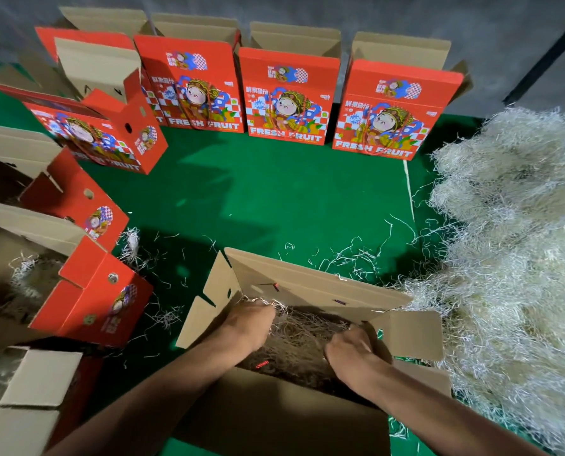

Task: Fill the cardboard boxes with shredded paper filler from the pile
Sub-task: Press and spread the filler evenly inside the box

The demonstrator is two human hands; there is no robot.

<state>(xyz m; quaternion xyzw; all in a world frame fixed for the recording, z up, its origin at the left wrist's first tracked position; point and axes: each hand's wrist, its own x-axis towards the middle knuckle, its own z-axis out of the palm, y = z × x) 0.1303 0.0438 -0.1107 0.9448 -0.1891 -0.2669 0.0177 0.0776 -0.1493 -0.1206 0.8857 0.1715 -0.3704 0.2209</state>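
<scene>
— While both hands sit inside the open box (307, 291), which step is this?
— Packing, I judge: the left hand (248, 327) and right hand (350, 353) press shredded paper (304, 327) down, fingers curled into it.
— Next?
— Probably another armful from the pile (511, 258), right of the box.

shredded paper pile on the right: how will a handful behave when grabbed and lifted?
Probably very light and springy: the shredded paper pile sits in fluffy, airy mounds. Likely tangles and trails, since thin strands interlock and stray ones litter the green floor. Probably compresses easily: filler in the open box lies low under both hands.
</scene>
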